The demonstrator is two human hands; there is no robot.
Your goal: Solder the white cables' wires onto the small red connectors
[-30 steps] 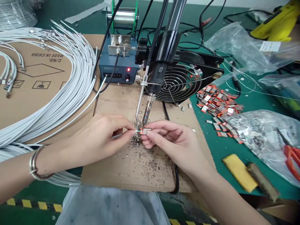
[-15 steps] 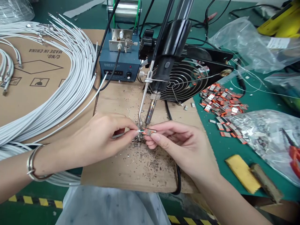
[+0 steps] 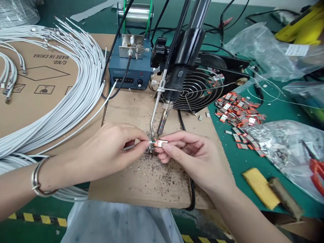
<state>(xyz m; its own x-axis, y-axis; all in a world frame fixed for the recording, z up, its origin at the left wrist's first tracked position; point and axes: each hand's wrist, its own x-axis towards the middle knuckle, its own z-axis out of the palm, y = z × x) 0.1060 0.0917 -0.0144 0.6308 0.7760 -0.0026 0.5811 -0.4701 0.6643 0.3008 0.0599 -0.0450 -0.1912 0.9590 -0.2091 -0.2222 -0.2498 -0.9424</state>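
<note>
My left hand (image 3: 118,145) pinches the end of a white cable (image 3: 129,147), its thin coloured wires poking out past the fingertips. Between thumb and fingers of my right hand (image 3: 192,152) is a small USB connector (image 3: 162,143) with a metal shell and an orange-red end facing the wires. The wire ends meet the connector's orange-red end. Just above them is the tip of a soldering iron (image 3: 164,118) held in a stand, with a thin metal solder feed tube (image 3: 155,113) beside it. Whether the tip touches the joint I cannot tell.
A blue solder feeder (image 3: 124,72) with a solder spool (image 3: 135,15) stands behind, beside a round fan (image 3: 188,89). White cables (image 3: 83,87) lie at left. At right are loose connectors (image 3: 240,108), a plastic bag (image 3: 283,145), red-handled scissors (image 3: 316,172) and a yellow sponge (image 3: 260,187).
The connector has tilted slightly in my right fingers, so its metal face now looks brighter. Both hands keep their grips near the iron tip. The view has shifted a little.
</note>
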